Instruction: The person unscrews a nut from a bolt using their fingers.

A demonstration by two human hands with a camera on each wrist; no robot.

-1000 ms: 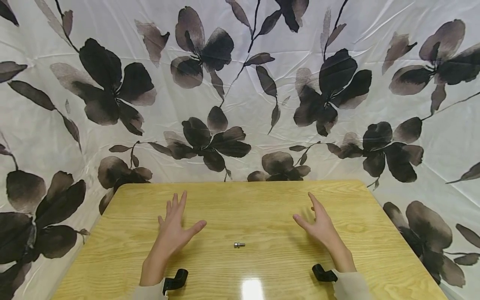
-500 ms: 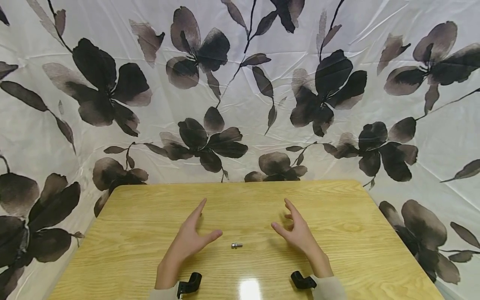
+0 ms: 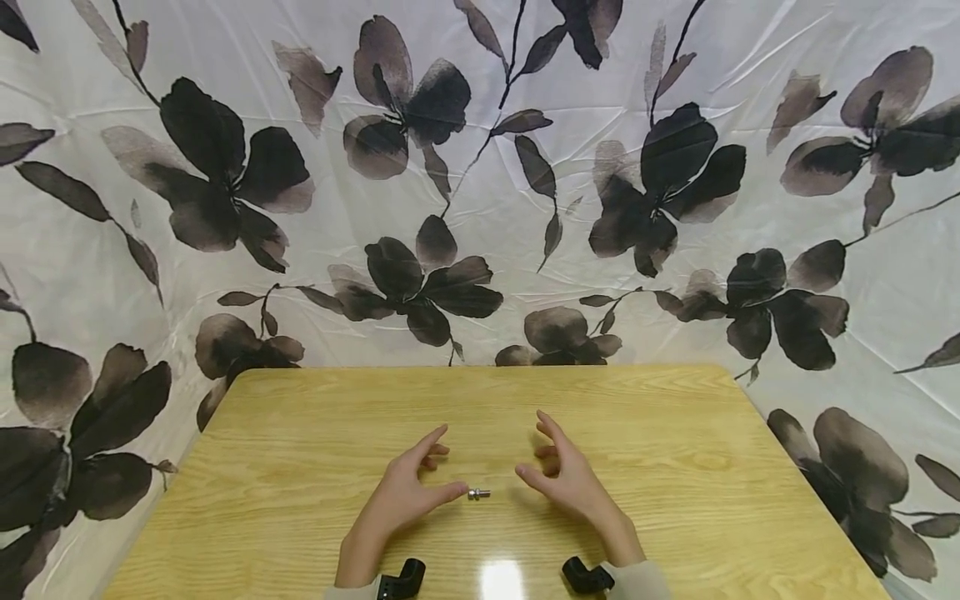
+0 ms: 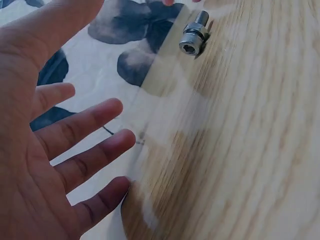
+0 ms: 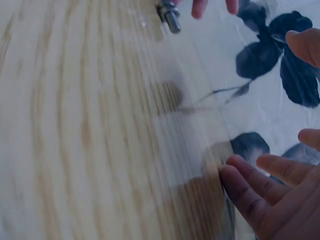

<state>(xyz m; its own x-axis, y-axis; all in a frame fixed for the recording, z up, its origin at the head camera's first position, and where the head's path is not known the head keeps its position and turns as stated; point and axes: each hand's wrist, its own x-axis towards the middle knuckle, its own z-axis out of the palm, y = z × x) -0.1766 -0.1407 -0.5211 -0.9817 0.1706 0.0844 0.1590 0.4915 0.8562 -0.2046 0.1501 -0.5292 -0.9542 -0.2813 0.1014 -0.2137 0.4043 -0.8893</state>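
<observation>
A small silver socket-head bolt (image 3: 478, 494) with a nut threaded on it lies on its side on the wooden table (image 3: 300, 467). In the left wrist view the bolt (image 4: 194, 34) shows its hex socket and, beyond the nut, a bare threaded end. My left hand (image 3: 408, 492) is just left of it, thumb tip close by the bolt's head, fingers spread and holding nothing. On the other side my right hand (image 3: 566, 479) hovers with fingers loosely bent and nothing in them. The right wrist view has the bolt (image 5: 169, 16) at its top edge, slightly blurred.
Behind the table hangs a white cloth (image 3: 510, 250) printed with dark flowers. The tabletop's far edge has rounded corners. Black wrist cameras (image 3: 403, 579) sit at both cuffs, and a bright light reflection (image 3: 501, 579) shows near the front.
Both hands have moved inward toward the bolt, the left one rightward and the right one leftward. The left fingers have turned from spread upward to pointing inward. The bolt lies where it was.
</observation>
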